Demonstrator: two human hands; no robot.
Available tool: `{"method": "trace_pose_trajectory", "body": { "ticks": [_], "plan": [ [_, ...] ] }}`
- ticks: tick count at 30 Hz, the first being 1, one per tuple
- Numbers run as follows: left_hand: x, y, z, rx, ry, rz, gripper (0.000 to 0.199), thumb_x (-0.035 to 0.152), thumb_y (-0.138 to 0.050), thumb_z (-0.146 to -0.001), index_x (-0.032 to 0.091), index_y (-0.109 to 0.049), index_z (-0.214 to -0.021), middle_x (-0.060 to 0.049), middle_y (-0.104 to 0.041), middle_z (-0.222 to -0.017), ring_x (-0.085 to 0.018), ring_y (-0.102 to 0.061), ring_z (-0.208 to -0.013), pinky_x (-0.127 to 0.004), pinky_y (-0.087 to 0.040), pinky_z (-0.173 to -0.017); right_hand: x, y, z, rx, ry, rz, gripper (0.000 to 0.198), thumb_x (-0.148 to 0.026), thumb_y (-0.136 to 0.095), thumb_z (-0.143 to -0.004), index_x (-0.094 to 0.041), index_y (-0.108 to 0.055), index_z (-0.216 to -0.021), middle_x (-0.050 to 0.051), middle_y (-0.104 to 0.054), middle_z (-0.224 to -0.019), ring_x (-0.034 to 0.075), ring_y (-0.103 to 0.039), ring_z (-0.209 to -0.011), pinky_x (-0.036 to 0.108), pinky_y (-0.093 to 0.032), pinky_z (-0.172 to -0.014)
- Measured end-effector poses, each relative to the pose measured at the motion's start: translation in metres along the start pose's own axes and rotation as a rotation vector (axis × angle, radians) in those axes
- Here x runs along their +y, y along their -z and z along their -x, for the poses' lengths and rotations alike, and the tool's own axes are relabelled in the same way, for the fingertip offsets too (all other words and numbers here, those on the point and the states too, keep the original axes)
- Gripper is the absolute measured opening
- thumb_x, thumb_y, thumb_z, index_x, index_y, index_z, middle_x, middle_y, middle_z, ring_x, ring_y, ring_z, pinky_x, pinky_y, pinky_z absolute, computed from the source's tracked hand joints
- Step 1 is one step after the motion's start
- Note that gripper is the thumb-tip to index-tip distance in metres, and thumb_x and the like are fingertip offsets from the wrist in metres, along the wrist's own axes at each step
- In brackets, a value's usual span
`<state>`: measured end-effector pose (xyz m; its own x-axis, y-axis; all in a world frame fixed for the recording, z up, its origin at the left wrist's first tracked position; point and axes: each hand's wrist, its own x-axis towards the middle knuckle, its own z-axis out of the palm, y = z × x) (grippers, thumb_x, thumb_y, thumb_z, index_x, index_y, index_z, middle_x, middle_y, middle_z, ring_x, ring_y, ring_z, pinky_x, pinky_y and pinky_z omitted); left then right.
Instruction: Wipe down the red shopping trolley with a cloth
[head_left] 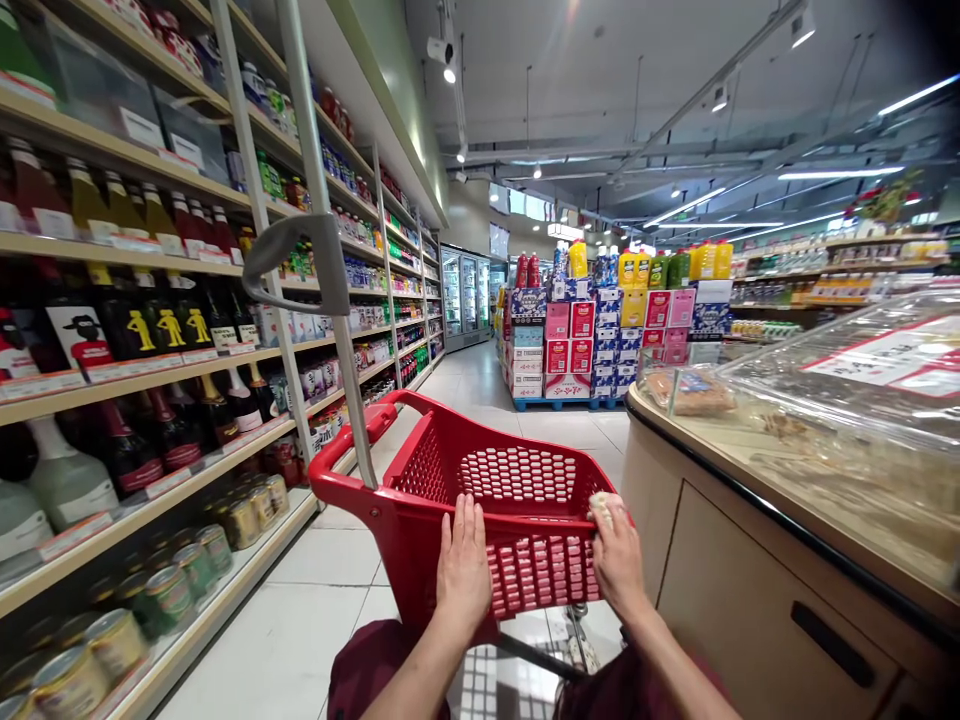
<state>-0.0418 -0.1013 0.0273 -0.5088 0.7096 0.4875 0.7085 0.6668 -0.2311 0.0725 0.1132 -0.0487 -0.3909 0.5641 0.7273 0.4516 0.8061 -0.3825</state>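
A red plastic shopping cart (pixel 420 508) stands sideways in front of me, its handle at the left and its perforated basket at the right. My left hand (pixel 463 562) rests on the near side of the basket by the rim, fingers stretched out and together, gripping nothing. At the far right corner of the rim, my right hand (pixel 619 555) curls over the edge with a crumpled white cloth (pixel 600 503) pressed under its fingers. The palm side of both hands is hidden. From the handle end rises a grey metal pole (pixel 322 190) with a grey loop grip (pixel 300 265).
Shelves (pixel 187 360) of bottles and cans line the left side. To the right is a wooden counter (pixel 750 540) with a clear plastic cover (pixel 885 350) and a packaged loaf (pixel 690 390). Stacked drink cartons (pixel 570 340) stand ahead on the tiled floor (pixel 322 575), glass-door coolers (pixel 465 285) beyond.
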Motion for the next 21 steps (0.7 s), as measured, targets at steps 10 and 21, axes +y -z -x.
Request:
{"method": "trace_pose_trajectory", "body": {
  "ticks": [10,21],
  "plan": [
    [-0.002,0.001,0.001,0.0,-0.032,0.015,0.064,0.015,-0.039,-0.071,0.007,-0.026,-0.133,-0.012,-0.022,-0.143,-0.023,-0.004,-0.133,-0.042,-0.013,-0.107,0.012,0.014,-0.01,-0.092,-0.031,0.01,0.043,-0.018,-0.029,-0.079,-0.022,-0.05,-0.117,0.009,-0.046,-0.125,0.023,-0.041,-0.116,0.049,-0.032,-0.092],
    [-0.003,0.005,0.001,-0.037,-0.031,0.017,0.063,0.016,-0.039,-0.072,0.007,-0.026,-0.134,-0.012,-0.021,-0.143,-0.023,-0.006,-0.133,-0.043,-0.013,-0.107,-0.03,0.004,-0.005,-0.102,0.221,-0.089,0.043,-0.014,-0.032,-0.079,-0.024,-0.05,-0.117,0.006,-0.043,-0.13,0.021,-0.038,-0.12,0.045,-0.031,-0.096]
  ]
}}
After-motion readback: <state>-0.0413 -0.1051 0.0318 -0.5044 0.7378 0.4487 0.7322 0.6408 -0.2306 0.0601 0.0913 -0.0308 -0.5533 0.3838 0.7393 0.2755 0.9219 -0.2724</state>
